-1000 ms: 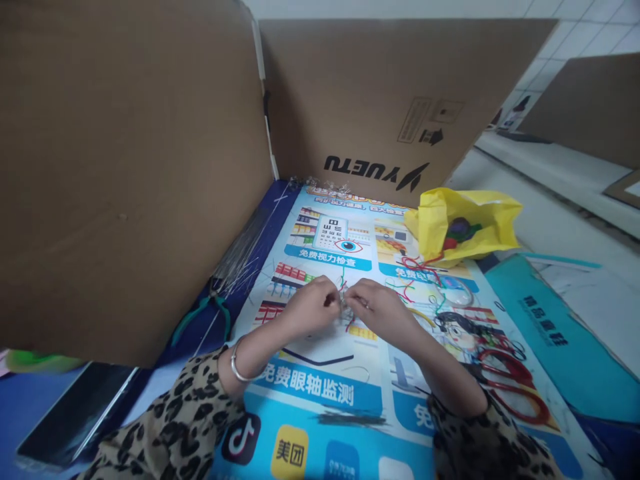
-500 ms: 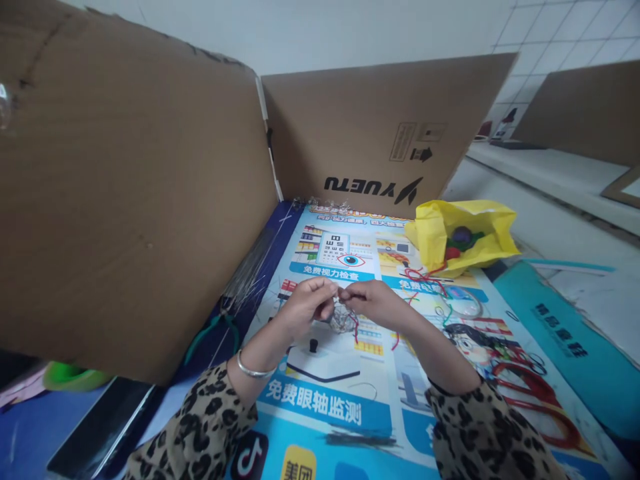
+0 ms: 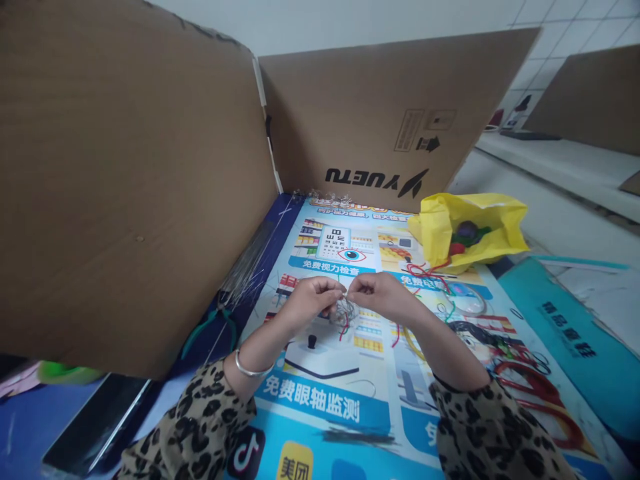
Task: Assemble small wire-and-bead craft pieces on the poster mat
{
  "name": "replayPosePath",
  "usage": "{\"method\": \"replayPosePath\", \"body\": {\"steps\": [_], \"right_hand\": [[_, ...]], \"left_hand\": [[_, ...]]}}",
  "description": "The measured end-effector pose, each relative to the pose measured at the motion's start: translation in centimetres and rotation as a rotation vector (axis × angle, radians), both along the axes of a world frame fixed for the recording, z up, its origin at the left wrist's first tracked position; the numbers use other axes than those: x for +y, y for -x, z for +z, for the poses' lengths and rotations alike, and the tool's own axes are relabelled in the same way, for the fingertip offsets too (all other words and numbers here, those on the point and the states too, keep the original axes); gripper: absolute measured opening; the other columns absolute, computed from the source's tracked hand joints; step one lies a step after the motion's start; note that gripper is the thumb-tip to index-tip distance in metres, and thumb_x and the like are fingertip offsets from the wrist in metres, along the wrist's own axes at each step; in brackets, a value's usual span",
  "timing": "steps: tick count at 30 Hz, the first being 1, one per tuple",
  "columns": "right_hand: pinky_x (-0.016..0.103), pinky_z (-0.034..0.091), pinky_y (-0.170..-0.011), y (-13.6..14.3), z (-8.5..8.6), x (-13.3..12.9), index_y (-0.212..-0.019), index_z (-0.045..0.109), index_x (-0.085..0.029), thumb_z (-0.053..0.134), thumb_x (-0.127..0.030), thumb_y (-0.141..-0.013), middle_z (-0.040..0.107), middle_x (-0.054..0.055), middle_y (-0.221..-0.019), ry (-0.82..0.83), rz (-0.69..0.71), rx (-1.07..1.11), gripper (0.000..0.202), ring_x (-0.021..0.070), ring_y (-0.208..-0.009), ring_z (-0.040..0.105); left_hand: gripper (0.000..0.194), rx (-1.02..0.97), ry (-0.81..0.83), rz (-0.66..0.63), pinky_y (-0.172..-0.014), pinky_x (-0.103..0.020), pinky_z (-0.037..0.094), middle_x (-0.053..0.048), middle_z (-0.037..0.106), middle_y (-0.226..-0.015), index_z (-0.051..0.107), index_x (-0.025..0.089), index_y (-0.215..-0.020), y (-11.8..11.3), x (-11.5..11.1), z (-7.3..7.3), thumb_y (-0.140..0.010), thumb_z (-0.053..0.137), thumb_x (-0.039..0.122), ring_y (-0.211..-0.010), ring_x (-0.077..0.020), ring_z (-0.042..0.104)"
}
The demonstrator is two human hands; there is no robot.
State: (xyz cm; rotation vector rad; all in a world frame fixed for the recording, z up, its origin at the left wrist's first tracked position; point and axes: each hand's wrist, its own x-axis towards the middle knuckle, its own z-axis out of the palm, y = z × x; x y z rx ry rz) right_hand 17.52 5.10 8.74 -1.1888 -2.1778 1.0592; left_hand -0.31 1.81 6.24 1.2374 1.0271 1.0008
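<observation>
So both hands were right up together, to the left of the yellow bag [image 3: 434, 233] and nearer the person; the left hand [image 3: 316, 299] had thumb and finger in a narrow pinch at the top of a little wire tangle [image 3: 343, 313], and the right hand [image 3: 383, 297] was pinching it just as tight, fingertips nearly meeting the left's; which exact strand each one had was too small for me to make out; the wire tangle itself was just under the fingertips, over the poster [image 3: 377, 410], left of the bag too, with some red and green bits in it; red string [image 3: 425, 269] trailed out in front of the bag, with a clear round dish [image 3: 469, 300] near it; way off left of the bag were teal-handled pliers [image 3: 231, 325] beside a bundle of long wires [image 3: 246, 263], and a cardboard panel [image 3: 360, 113] stood behind the bag.
</observation>
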Motion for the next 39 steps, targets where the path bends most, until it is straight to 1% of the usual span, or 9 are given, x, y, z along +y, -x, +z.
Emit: {"method": "replayPosePath", "body": {"steps": [6,9,11,14,18,23,29,34,39], "right_hand": [[0.02,0.032,-0.045,0.5,-0.1,-0.7,-0.059,0.056,-0.017,0.06,-0.029,-0.068,0.051,-0.004,-0.054,-0.007,-0.065,0.011,0.015,0.0086,-0.05,0.044],[0.019,0.031,-0.044,0.9,0.0,-1.2,-0.059,0.056,-0.017,0.059,-0.026,-0.068,0.052,-0.004,-0.053,-0.023,-0.052,-0.011,0.013,0.0083,-0.05,0.044],[0.019,0.031,-0.045,1.0,0.4,-1.5,-0.061,0.058,-0.018,0.058,-0.028,-0.071,0.054,-0.004,-0.053,-0.055,-0.03,-0.033,0.014,0.0089,-0.051,0.046],[0.021,0.037,-0.05,0.5,1.0,-1.4,-0.068,0.063,-0.019,0.054,-0.031,-0.077,0.061,-0.001,-0.062,-0.133,-0.008,-0.038,0.018,0.0111,-0.057,0.053],[0.027,0.044,-0.068,-0.2,1.4,-0.9,-0.083,0.066,-0.02,0.052,-0.026,-0.081,0.067,0.004,-0.084,-0.358,-0.038,-0.118,0.016,0.0164,-0.077,0.06],[0.029,0.043,-0.075,-0.1,0.9,-1.0,-0.096,0.065,-0.019,0.05,-0.021,-0.083,0.066,0.007,-0.092,-0.511,0.105,-0.208,0.02,0.0188,-0.086,0.059],[0.026,0.042,-0.069,0.5,0.4,-1.3,-0.083,0.065,-0.02,0.045,-0.017,-0.083,0.065,0.005,-0.08,-0.601,0.115,-0.2,0.02,0.0159,-0.078,0.058],[0.024,0.039,-0.063,0.6,0.4,-1.5,-0.073,0.061,-0.019,0.047,-0.017,-0.079,0.061,0.003,-0.072,-0.625,0.088,-0.196,0.015,0.0145,-0.069,0.054],[0.024,0.039,-0.064,0.6,0.4,-1.6,-0.071,0.059,-0.02,0.047,-0.018,-0.078,0.06,0.003,-0.072,-0.62,0.111,-0.157,0.014,0.0146,-0.07,0.053]], "left_hand": [[0.01,0.247,-0.165,-0.043,-0.05,-0.02,0.037,0.002,0.055,-0.057,0.062,0.013,-0.074,-0.1,-0.4,0.2,-0.073,0.056,0.02,-0.051,-0.0072,0.048],[0.008,0.437,-0.323,0.013,-0.055,-0.021,0.038,0.002,0.058,-0.059,0.063,0.015,-0.067,-0.2,-0.7,0.5,-0.071,0.055,0.016,-0.057,-0.0091,0.05],[0.009,0.491,-0.379,0.036,-0.057,-0.021,0.038,0.001,0.06,-0.06,0.062,0.016,-0.065,-0.1,-0.8,0.5,-0.071,0.056,0.016,-0.059,-0.0102,0.052],[0.009,0.392,-0.321,0.0,-0.056,-0.022,0.04,0.001,0.062,-0.061,0.061,0.016,-0.067,0.2,-0.5,0.3,-0.073,0.056,0.02,-0.058,-0.0107,0.055],[0.008,0.237,-0.251,-0.047,-0.059,-0.022,0.043,-0.001,0.063,-0.063,0.06,0.015,-0.07,0.6,-0.1,0.2,-0.073,0.056,0.021,-0.059,-0.0108,0.056],[0.006,0.185,-0.224,-0.081,-0.06,-0.022,0.044,0.0,0.062,-0.062,0.059,0.015,-0.071,0.9,-0.1,0.3,-0.073,0.056,0.02,-0.059,-0.0097,0.057],[0.007,0.164,-0.201,-0.112,-0.06,-0.023,0.044,0.0,0.062,-0.061,0.056,0.015,-0.071,0.8,-0.2,0.5,-0.073,0.057,0.02,-0.059,-0.0096,0.056],[0.014,0.082,-0.096,-0.041,-0.055,-0.022,0.043,0.0,0.062,-0.058,0.053,0.014,-0.07,0.7,-0.2,0.9,-0.071,0.063,0.024,-0.054,-0.0093,0.055],[0.019,0.026,-0.08,-0.013,-0.053,-0.022,0.04,0.0,0.06,-0.057,0.05,0.014,-0.069,0.9,0.0,0.7,-0.068,0.066,0.025,-0.052,-0.0085,0.053]]}}
